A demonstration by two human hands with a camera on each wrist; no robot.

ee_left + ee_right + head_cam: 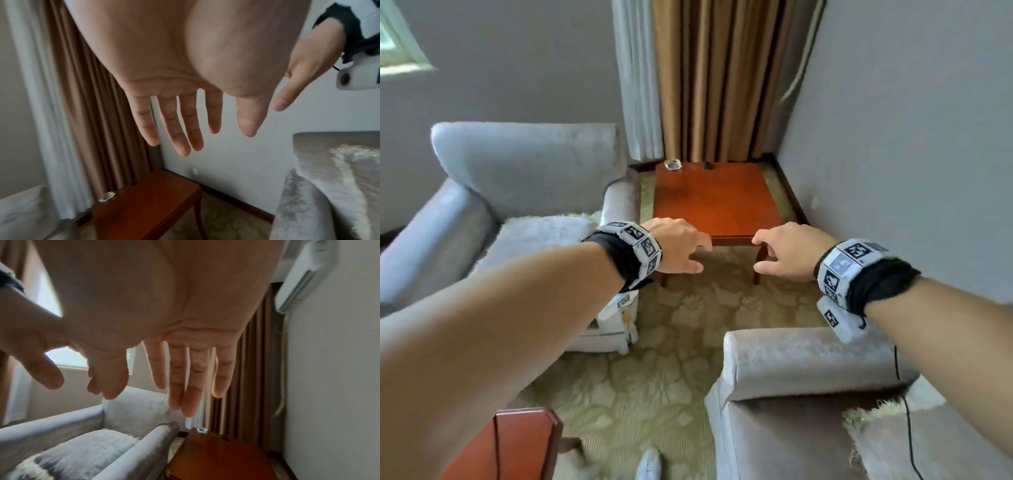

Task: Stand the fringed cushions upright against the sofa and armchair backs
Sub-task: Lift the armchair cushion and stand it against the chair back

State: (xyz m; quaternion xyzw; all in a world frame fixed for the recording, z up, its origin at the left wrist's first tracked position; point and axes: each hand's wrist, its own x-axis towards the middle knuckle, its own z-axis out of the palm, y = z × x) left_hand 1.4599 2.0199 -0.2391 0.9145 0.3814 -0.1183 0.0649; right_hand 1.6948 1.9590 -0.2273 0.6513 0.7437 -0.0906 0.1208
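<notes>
Across the carpeted corner, an armchair (527, 178) sits left with a fringed cushion (544, 228) lying flat on its seat, and the sofa (808, 377) at lower right carries another fringed cushion (873, 416). Both the left hand (681, 248) and right hand (787, 251) hover empty, fingers loosely spread, over the wooden side table (714, 202), so no cushion seems yet taken up. Next, I judge, comes reaching for the armchair's cushion, gripping its edges and tipping it upright against the back.

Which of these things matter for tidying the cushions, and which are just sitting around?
For the job:
cushion on the armchair seat
cushion on the sofa
armchair
sofa

Just lying about:
side table
glass dish
curtain
</notes>
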